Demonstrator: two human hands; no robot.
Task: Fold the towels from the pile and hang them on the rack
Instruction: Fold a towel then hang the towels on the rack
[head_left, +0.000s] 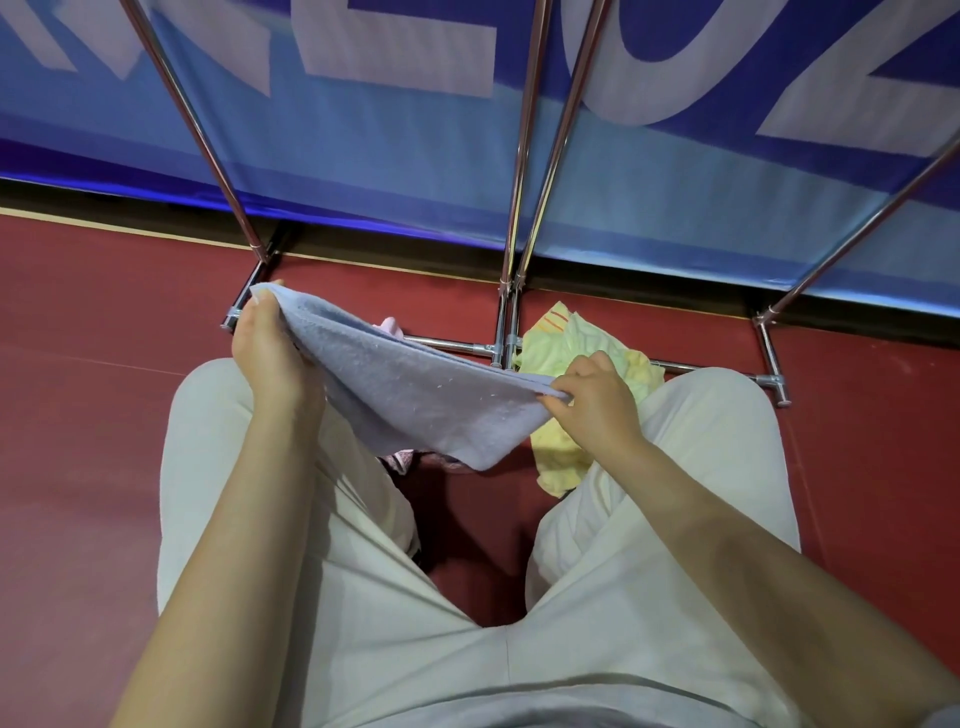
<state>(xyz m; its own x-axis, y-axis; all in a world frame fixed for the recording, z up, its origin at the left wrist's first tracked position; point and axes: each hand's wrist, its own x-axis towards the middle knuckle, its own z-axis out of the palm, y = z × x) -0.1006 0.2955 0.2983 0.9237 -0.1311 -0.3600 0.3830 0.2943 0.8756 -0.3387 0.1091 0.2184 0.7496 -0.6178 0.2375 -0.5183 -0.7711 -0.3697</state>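
The pale blue terry towel (415, 395) is stretched in the air above the person's knees, in front of the chrome tube rack (506, 291), and sags to a loose point at its lower edge. The left hand (270, 348) grips one top corner, fingers curled around the cloth with the thumb on the near side; the right hand (592, 400) pinches the opposite corner between thumb and curled fingers. Both hold the towel and nothing else.

The towel already looks doubled, so the step in hand seems to be squaring the fold. To do it well, keep the top edge taut between the hands, let the hanging part settle until its layers line up, then bring the corners together before lifting toward a rail of the rack.

A crumpled yellow-green cloth with orange stripes (571, 358) lies on the red floor (104, 415) just before the rack's base, under the right hand; a bit of pink fabric (392, 328) peeks from behind the towel.
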